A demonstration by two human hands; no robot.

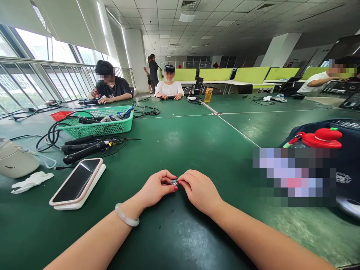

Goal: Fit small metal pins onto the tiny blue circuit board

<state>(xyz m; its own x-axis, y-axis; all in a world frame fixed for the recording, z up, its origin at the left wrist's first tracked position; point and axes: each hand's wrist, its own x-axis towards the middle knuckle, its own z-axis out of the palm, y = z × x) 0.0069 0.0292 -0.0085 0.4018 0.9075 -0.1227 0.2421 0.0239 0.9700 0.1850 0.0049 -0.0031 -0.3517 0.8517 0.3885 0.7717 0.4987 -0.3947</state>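
Phone (77, 182) lay face up on a white base, well left of the left hand (156, 187); basket (98, 127) of cables lay beyond it. Left hand: thumb and forefinger closed on a small dark part (174, 183), bracelet (127, 215) at the wrist. Part was held between both hands, low over the table (182, 142). Right hand (199, 189) pinched it from the other side, fingers curled in tight.

Step judged: fine two-handed work on the part; fitting or separating, cannot tell which. Next move would call for a steady fingertip grip and little force.

Writing: none legible. Round emblem on the bag (343, 177), far right of the right hand, too small to read.
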